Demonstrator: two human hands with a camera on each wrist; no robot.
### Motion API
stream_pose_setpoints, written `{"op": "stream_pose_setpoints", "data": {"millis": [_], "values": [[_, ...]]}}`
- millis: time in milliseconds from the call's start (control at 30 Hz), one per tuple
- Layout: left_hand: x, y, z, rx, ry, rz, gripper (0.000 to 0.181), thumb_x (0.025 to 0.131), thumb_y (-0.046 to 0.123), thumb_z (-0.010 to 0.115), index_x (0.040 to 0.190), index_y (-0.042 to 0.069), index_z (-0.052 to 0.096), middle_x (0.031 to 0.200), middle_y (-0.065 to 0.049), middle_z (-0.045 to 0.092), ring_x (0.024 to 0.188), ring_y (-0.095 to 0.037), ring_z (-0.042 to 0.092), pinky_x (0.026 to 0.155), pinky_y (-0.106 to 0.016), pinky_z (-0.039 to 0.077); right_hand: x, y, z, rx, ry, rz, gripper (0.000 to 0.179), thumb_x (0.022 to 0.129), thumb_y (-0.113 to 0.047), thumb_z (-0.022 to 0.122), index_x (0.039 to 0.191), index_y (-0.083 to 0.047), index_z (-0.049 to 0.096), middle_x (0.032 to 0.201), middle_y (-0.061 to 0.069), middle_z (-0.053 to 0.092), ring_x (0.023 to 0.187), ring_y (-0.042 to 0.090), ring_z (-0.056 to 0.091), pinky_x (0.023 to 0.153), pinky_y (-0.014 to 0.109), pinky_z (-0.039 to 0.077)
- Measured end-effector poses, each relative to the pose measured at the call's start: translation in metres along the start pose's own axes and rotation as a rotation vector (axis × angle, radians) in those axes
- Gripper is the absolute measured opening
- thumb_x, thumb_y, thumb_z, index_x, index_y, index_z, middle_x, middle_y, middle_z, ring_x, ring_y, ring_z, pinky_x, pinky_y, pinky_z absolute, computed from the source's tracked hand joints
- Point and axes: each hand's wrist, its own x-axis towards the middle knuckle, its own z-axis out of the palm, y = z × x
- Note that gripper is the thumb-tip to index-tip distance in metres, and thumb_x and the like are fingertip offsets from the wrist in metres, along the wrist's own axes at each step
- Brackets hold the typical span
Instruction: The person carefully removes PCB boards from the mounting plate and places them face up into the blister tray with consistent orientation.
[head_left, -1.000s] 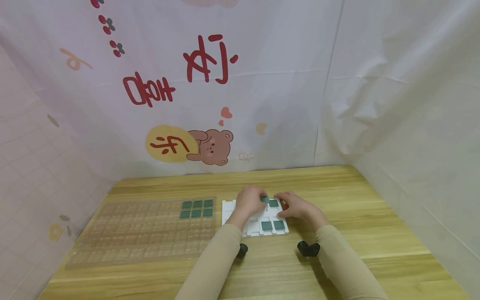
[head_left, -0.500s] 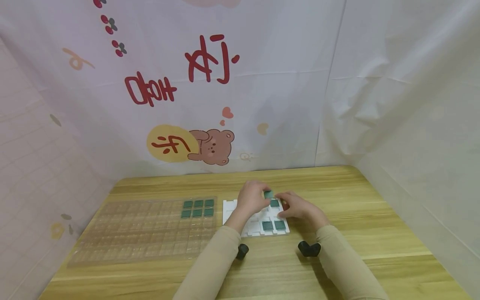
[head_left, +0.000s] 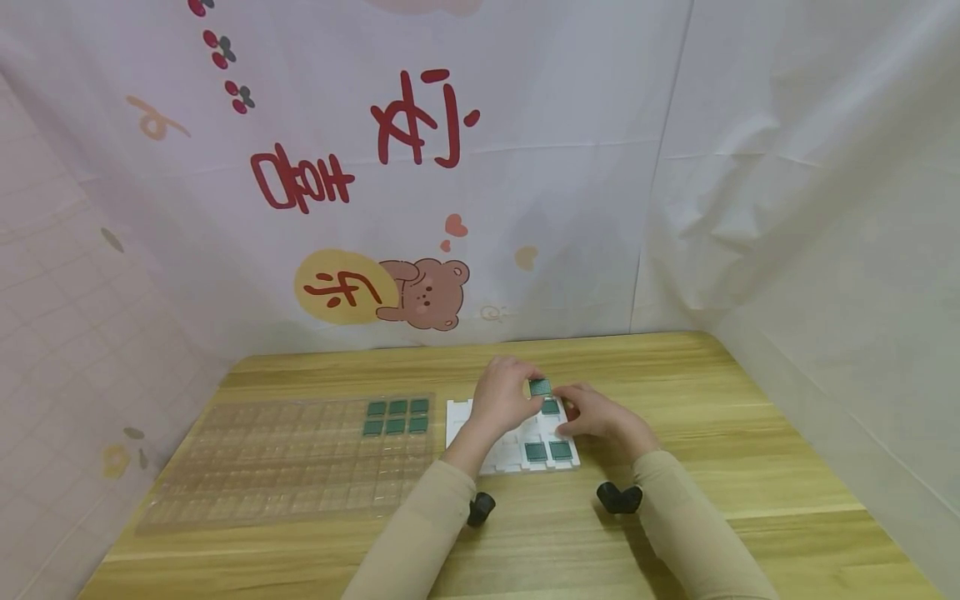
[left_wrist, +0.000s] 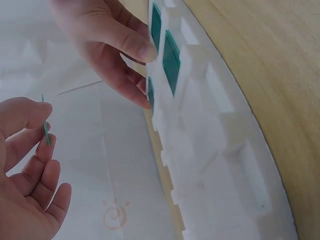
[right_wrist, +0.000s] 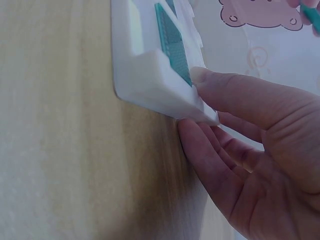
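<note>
- The left hand (head_left: 504, 398) pinches a green square chip (head_left: 540, 387) between thumb and fingers, holding it raised above the far edge of a white tray (head_left: 458, 412), toward the right.
- At the tray's right end, the right hand (head_left: 597, 414) grips the edge, thumb on one side and fingers on the other.
- In the white tray sit three more chips: one at far right (head_left: 551, 407), just beside the right hand, and two side by side along the near right (head_left: 536, 452).
- To the left, a clear, many-pocketed tray (head_left: 277, 467) bears six green chips (head_left: 396, 426) in two rows of three at its far right corner.
- Both trays lie on a wood-grain table (head_left: 555, 550), before a white cloth printed with a brown bear (head_left: 431, 300).
</note>
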Motion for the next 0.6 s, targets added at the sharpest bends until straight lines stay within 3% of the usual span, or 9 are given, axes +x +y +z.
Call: {"op": "stream_pose_setpoints", "data": {"millis": [333, 600], "values": [[-0.01, 0.004, -0.01, -0.026, 0.037, 0.063, 0.026, 0.08, 0.02, 0.08, 0.105, 0.017, 0.076, 0.107, 0.003, 0.069, 0.106, -0.02, 0.055, 0.092, -0.034, 0.045, 0.001, 0.002, 0.0, -0.017, 0.0, 0.006, 0.065, 0.084, -0.011, 0.079, 0.14, -0.001, 0.049, 0.129, 0.019, 0.047, 0.101, 0.026, 0.052, 0.09, 0.043, 0.048], [-0.019, 0.003, -0.017, -0.036, 0.051, 0.076, 0.027, 0.081, 0.021, 0.081, 0.108, 0.017, 0.075, 0.109, 0.002, 0.068, 0.107, -0.02, 0.056, 0.093, -0.035, 0.046, 0.001, -0.001, 0.001, -0.02, -0.002, 0.028, 0.065, 0.084, -0.014, 0.079, 0.141, -0.003, 0.049, 0.13, 0.019, 0.046, 0.102, 0.026, 0.052, 0.092, 0.044, 0.047]]}}
